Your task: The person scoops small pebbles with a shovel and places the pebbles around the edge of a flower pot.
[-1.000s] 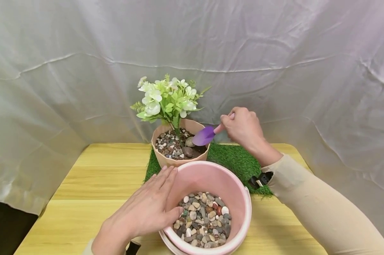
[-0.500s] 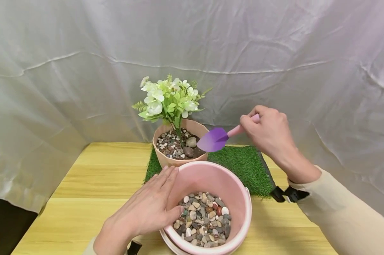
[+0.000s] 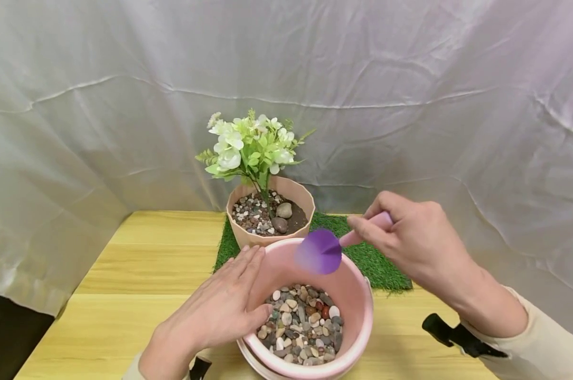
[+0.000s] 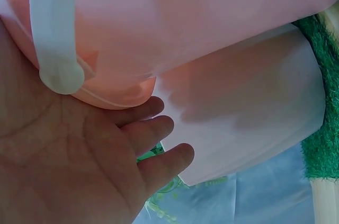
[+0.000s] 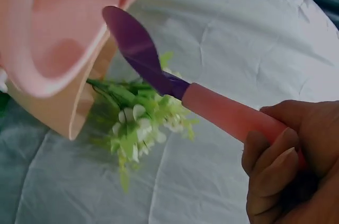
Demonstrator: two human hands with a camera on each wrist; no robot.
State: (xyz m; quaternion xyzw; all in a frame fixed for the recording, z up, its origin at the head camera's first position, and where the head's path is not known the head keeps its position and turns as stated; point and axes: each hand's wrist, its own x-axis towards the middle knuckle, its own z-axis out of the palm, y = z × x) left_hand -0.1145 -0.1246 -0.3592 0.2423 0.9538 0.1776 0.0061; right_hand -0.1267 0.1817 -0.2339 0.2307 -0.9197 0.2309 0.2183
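Observation:
A pink bucket [image 3: 357, 327] with mixed pebbles [image 3: 305, 324] inside stands at the front of the table. My left hand [image 3: 215, 306] rests on its left rim with fingers straight; the left wrist view shows the palm [image 4: 69, 155] against the rim beside the white handle [image 4: 53, 33]. My right hand [image 3: 426, 245] grips the pink handle of a purple trowel [image 3: 321, 252], whose blade is over the bucket's far rim. In the right wrist view the blade [image 5: 135, 49] carries nothing that I can see. Behind the bucket, a peach pot [image 3: 248, 238] holds small gravel, two larger stones and dark soil.
White flowers with green leaves [image 3: 255, 145] rise from the pot. Green artificial turf [image 3: 376, 264] lies under the pot and to its right on the wooden table [image 3: 148, 264]. A grey cloth [image 3: 338, 63] hangs behind the table.
My right hand has drawn the trowel from over the peach pot, rightward and then toward me, to the bucket. My left hand has stayed on the rim.

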